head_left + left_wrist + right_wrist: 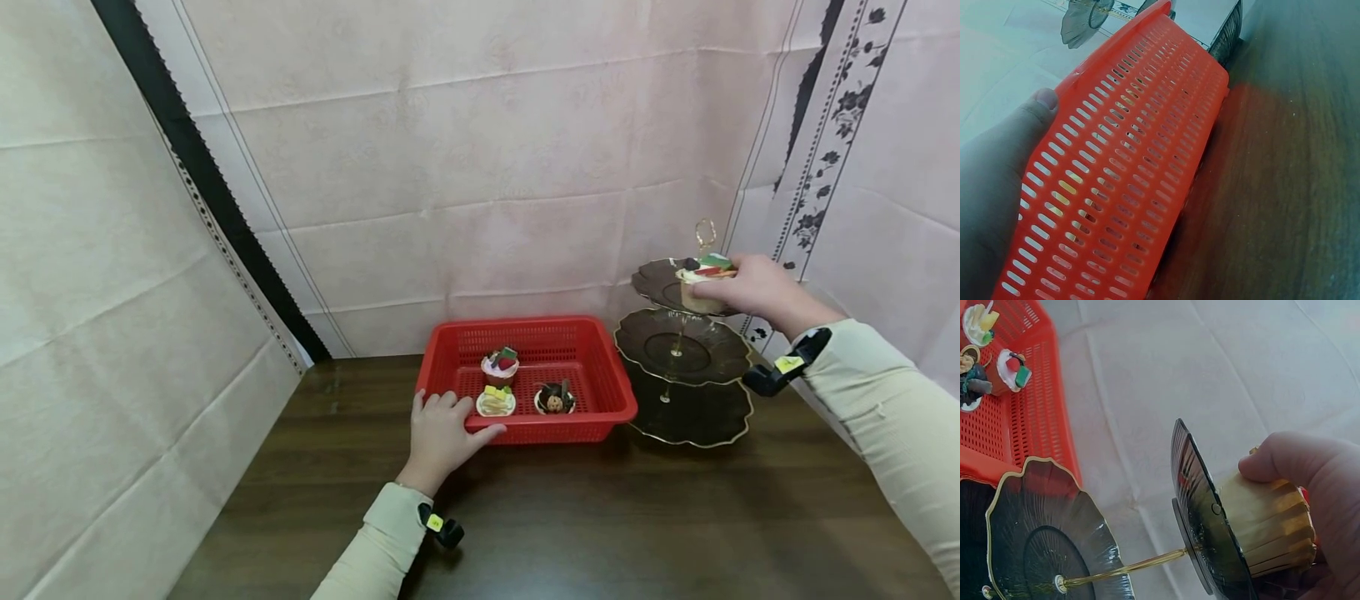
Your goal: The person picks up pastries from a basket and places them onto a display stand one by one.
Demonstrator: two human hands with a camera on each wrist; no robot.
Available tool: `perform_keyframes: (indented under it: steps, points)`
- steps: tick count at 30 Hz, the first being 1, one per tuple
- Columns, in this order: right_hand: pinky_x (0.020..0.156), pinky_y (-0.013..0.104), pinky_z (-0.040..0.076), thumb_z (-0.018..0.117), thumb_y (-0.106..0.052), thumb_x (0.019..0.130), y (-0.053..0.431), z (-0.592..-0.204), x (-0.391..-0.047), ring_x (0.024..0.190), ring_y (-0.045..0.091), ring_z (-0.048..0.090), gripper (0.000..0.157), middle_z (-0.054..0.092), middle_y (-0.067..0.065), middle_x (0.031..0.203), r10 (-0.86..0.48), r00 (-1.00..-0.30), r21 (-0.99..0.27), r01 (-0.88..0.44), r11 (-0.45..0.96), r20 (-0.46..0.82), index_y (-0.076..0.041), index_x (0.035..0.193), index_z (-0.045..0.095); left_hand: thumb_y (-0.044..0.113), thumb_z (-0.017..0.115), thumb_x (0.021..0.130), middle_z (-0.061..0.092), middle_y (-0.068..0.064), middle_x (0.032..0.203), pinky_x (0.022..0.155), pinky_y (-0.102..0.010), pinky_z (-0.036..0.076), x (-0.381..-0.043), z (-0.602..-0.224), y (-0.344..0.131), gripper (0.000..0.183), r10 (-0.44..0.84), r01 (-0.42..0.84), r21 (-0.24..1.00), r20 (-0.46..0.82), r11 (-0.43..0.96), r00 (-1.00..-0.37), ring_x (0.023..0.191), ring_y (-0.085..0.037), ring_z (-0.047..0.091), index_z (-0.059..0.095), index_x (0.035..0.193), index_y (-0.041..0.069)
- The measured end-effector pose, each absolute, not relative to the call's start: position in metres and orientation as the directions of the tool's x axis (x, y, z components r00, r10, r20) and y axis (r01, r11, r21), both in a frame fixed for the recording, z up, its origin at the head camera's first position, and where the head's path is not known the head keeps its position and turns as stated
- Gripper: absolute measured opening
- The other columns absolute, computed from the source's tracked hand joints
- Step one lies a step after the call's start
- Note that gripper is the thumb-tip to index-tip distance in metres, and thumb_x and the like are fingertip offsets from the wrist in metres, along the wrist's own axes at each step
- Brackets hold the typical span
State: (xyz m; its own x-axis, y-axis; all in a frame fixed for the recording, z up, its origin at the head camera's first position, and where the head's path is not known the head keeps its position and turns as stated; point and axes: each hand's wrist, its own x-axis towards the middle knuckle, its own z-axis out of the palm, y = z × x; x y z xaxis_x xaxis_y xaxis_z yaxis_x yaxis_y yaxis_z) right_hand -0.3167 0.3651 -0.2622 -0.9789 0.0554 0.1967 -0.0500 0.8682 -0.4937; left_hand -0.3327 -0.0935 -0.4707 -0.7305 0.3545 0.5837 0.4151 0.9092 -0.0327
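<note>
Left hand (442, 433) lies open-fingered on the red basket (600, 367) rim, steadying it; right hand (753, 287) grips a cupcake (701, 287) on the stand's top tier (656, 283).

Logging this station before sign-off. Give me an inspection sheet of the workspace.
Surface: dark wooden table, bare in front.
Job's things: cupcake at the top tier of the three-tier stand; the middle and bottom tiers show nothing on them; red basket with three cupcakes inside.
Clutter: nothing seen.
Hands: right hand grips the cupcake at the top tier; left hand rests on the basket's near left corner, fingers straight.
Cables: nothing seen; a black band with a yellow tag on each wrist.
Surroundings: pale pink cloth backdrop, floral strip at right.
</note>
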Motion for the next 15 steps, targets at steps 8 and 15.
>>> perform_keyframes:
  steps: [8, 15]
  points:
    - [0.065, 0.036, 0.047, 0.067, -0.052, 0.092, 0.3642, -0.2639, -0.3168, 0.094, 0.039, 0.055, 0.081, 0.056, 0.032, 0.115, 0.052, -0.983, -0.542, -0.054, 0.838, 0.177, 0.014, 0.133, 0.043, 0.083, 0.054, 0.081, 0.069, -0.003, 0.089, 0.103, -0.065, 0.040, -0.3330, -0.4705, -0.0930, 0.068, 0.359, 0.417, -0.045, 0.597, 0.908, -0.717, 0.085, -0.025, 0.063, 0.074, 0.092, 0.019]
    - [0.096, 0.061, 0.041, 0.074, -0.051, 0.088, 0.3589, -0.2630, -0.3167, 0.119, 0.051, 0.044, 0.115, 0.038, 0.041, 0.136, 0.057, -0.984, -0.611, -0.061, 0.789, 0.172, 0.013, 0.154, 0.007, 0.083, 0.054, 0.081, 0.069, -0.003, 0.091, 0.103, -0.065, 0.040, -0.3330, -0.4713, -0.0933, 0.069, 0.356, 0.414, -0.042, 0.594, 0.909, -0.721, 0.087, -0.025, 0.063, 0.074, 0.094, 0.019]
